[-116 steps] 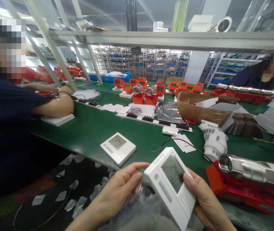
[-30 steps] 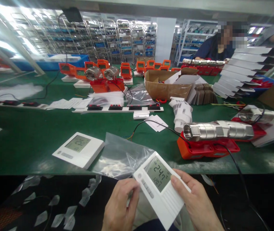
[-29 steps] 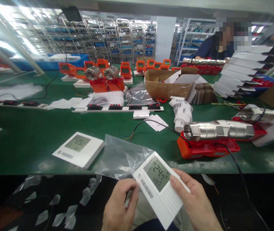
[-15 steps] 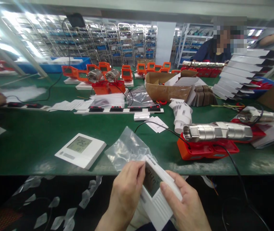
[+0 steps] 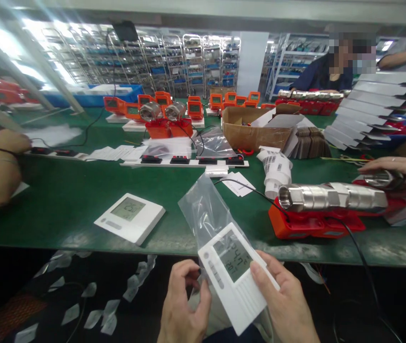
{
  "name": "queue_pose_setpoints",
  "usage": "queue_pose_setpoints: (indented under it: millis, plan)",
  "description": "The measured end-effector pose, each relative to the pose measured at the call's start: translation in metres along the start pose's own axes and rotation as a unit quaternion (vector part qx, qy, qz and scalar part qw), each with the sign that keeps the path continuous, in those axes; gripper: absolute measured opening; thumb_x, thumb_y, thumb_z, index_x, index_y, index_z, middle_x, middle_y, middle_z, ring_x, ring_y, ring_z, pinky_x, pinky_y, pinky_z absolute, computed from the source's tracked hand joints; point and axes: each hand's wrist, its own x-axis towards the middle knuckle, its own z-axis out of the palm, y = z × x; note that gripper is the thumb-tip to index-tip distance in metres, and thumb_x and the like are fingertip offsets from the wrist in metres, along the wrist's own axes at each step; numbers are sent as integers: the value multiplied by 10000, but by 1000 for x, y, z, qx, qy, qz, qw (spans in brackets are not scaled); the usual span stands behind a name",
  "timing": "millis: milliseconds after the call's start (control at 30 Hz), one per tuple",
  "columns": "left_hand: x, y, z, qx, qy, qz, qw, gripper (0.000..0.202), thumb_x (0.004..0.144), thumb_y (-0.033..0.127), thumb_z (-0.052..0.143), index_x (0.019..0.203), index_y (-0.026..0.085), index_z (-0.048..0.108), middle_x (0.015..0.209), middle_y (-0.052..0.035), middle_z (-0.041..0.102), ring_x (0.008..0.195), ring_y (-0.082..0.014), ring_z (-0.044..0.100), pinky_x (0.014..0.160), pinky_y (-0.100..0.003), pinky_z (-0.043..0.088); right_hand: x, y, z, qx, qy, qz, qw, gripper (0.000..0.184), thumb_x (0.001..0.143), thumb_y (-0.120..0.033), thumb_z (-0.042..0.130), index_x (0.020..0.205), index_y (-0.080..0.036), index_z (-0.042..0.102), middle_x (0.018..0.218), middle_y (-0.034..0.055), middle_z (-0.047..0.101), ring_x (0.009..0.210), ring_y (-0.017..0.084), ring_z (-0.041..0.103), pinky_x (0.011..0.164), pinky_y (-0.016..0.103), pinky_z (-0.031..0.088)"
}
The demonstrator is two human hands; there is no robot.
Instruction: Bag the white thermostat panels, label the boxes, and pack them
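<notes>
My right hand (image 5: pixel 281 293) grips a white thermostat (image 5: pixel 236 286) by its right edge, thumb on the front beside the lit display, which reads about 24.7. A clear plastic bag (image 5: pixel 206 209) lies against the thermostat's upper end; how far it wraps around it I cannot tell. Beside the thermostat's left edge, my left hand (image 5: pixel 186 300) has curled fingers, with thumb and forefinger at clear plastic that seems to be the bag's edge. Another white thermostat (image 5: pixel 131 218), its display lit, lies face up on the green table (image 5: pixel 63 200) to the left.
Metal valve fittings (image 5: pixel 333 196) on red-orange housings stand at the right, with a black cable. Another person's hand (image 5: pixel 402 169) is there, and another person's forearm (image 5: pixel 1 171) at the left. Behind are a label roll (image 5: pixel 276 171) and a cardboard box (image 5: pixel 256 136).
My left hand has moved down and left off the display. The thermostat has turned to face me more, and the bag's upper end has risen. Another person's hand has appeared at the right.
</notes>
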Motion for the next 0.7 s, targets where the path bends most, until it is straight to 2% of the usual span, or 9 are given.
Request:
queue_pose_setpoints:
  millis: [100,200,267,400,600,700]
  plan:
    - [-3,3,2,-68,-46,-141,987,242,843,351,578,1002,201,474,874,-4,563,642,-123,604,607,-253,534,1,2,-1,38,-24,47,998,468,772,-498,691,1112,-189,608,863,63,714,732,212,677,664,302,539]
    - [2,10,0,-149,-111,-196,963,231,855,398,556,949,193,504,839,-13,609,706,-154,633,629,-262,537,3,3,-3,23,-22,59,998,511,775,-510,683,1145,-170,592,834,66,707,704,218,669,624,303,535]
    - [5,14,-1,-186,-132,-205,952,234,874,416,524,929,189,526,849,-25,633,717,-160,639,622,-259,533,3,5,-3,12,-18,56,998,519,775,-514,681,1149,-165,590,846,67,707,710,217,668,638,306,537]
    - [6,13,2,-189,-111,-220,951,255,859,439,561,913,191,541,819,-17,642,691,-156,631,604,-252,528,3,5,-2,-2,-9,56,998,517,769,-526,682,1145,-183,597,869,56,712,729,206,664,639,284,529]
    - [3,1,5,-164,-72,-147,973,207,895,392,531,836,202,587,801,-12,591,741,-146,612,541,-197,493,5,4,-3,5,-13,66,998,520,760,-523,697,1143,-184,602,877,53,720,678,161,640,602,231,500]
    - [2,-2,5,-193,-53,-138,970,198,877,362,561,782,192,599,846,-15,554,656,-120,583,453,-182,473,8,7,-4,33,-19,82,996,542,740,-515,721,1150,-183,601,900,62,722,708,190,660,623,265,519]
